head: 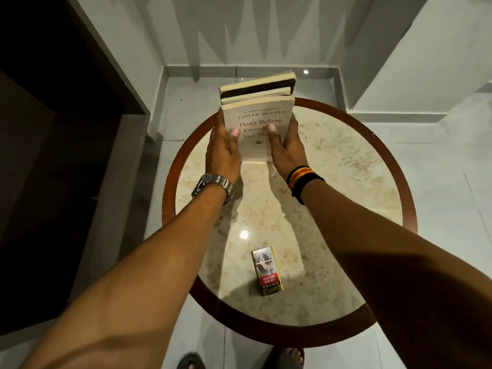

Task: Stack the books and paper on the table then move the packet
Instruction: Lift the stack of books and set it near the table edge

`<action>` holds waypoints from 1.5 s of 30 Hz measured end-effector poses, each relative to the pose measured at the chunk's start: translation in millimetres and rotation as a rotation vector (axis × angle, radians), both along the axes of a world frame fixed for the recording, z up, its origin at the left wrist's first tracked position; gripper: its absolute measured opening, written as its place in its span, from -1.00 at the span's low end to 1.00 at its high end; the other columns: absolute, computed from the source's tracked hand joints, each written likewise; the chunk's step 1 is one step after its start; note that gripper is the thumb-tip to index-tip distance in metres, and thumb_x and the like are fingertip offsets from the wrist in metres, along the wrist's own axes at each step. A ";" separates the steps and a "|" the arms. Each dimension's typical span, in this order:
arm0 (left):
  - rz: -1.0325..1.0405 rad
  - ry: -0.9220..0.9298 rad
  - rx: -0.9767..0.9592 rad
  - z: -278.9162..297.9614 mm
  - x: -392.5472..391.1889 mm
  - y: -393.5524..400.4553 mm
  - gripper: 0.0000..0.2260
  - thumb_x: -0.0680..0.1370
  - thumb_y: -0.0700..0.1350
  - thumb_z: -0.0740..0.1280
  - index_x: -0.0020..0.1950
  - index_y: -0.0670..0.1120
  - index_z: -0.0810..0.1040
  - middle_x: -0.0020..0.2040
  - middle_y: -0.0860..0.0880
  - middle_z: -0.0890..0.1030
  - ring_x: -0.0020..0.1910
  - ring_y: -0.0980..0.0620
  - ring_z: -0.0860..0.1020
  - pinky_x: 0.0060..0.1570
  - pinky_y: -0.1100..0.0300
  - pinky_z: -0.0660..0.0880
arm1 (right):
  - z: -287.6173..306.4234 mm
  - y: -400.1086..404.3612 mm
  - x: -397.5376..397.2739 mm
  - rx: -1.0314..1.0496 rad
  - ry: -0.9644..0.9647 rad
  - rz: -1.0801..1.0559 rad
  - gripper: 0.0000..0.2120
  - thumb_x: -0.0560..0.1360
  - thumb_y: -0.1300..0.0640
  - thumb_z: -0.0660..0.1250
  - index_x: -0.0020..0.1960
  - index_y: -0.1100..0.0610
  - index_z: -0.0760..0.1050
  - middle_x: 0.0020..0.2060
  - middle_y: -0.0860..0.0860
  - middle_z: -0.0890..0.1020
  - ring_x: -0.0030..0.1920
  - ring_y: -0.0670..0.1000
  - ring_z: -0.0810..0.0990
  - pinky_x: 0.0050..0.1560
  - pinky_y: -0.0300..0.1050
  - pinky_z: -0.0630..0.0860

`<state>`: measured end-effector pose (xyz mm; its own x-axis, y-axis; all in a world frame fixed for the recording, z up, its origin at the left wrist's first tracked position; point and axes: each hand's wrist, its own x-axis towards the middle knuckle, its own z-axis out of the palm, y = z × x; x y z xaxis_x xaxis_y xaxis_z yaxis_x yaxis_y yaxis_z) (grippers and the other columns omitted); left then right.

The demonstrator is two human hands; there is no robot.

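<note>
A stack of books (257,95) stands on edge, tilted, over the far side of the round marble table (346,182). A white paperback with red title lettering faces me, with darker books behind it. My left hand (223,150) grips the stack's left side, thumb on the white cover. On the right side my right hand (286,147) clamps it the same way. A small packet (266,271) with a picture and a red label lies flat near the table's front edge, between my forearms and apart from both hands. No loose paper shows.
The table has a dark red-brown wooden rim (407,203) and stands on pale floor tiles in a corner. A dark wooden cabinet (53,129) fills the left side. My feet in dark sandals (191,362) show below the table's near edge.
</note>
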<state>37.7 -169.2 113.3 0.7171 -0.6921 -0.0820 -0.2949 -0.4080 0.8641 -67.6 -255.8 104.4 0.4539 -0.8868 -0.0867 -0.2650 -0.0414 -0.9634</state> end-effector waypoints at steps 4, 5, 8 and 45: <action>-0.017 -0.009 0.017 -5.1 1.8 1.8 -0.46 0.75 0.03 0.13 0.71 0.00 0.06 0.51 -0.11 0.48 0.39 -0.15 0.56 0.20 -0.16 0.67 | -3.8 -6.0 -5.2 -0.011 -0.002 -0.028 -0.52 0.68 0.00 0.20 0.56 0.04 0.21 0.35 0.00 0.53 0.25 0.04 0.55 0.26 0.12 0.58; -0.010 -0.014 0.010 -6.5 1.3 1.7 -0.47 0.75 0.02 0.13 0.71 0.01 0.07 0.50 -0.11 0.48 0.39 -0.15 0.56 0.19 -0.15 0.67 | -5.2 -6.7 -5.7 -0.015 -0.007 -0.032 -0.54 0.67 0.00 0.21 0.54 0.04 0.24 0.34 -0.02 0.54 0.23 0.00 0.55 0.25 0.09 0.59; 0.045 -0.003 -0.022 -7.7 -0.8 -1.0 -0.51 0.75 -0.02 0.16 0.68 0.02 0.18 0.48 -0.09 0.52 0.40 -0.15 0.56 0.22 -0.16 0.66 | -8.5 -9.1 -5.8 -0.022 -0.016 -0.045 -0.58 0.67 0.02 0.23 0.50 0.04 0.29 0.31 -0.04 0.55 0.19 -0.04 0.55 0.18 -0.04 0.59; 0.176 0.271 0.266 -54.6 -162.3 -122.0 -0.73 0.59 0.02 0.47 0.10 -0.17 0.76 0.10 -0.20 0.77 0.10 -0.24 0.71 0.18 -0.07 0.65 | -27.5 -105.8 -185.2 0.316 0.499 -0.421 -0.67 0.52 -0.13 0.44 -0.29 0.03 0.46 -0.38 -0.06 0.60 -0.45 -0.08 0.53 -0.46 -0.27 0.32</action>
<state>-124.6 -291.2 58.8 0.7503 -0.4898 -0.4440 0.0232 -0.6516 0.7582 -252.8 -361.6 77.0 -0.0811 -0.8760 -0.4755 -0.6085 0.4214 -0.6724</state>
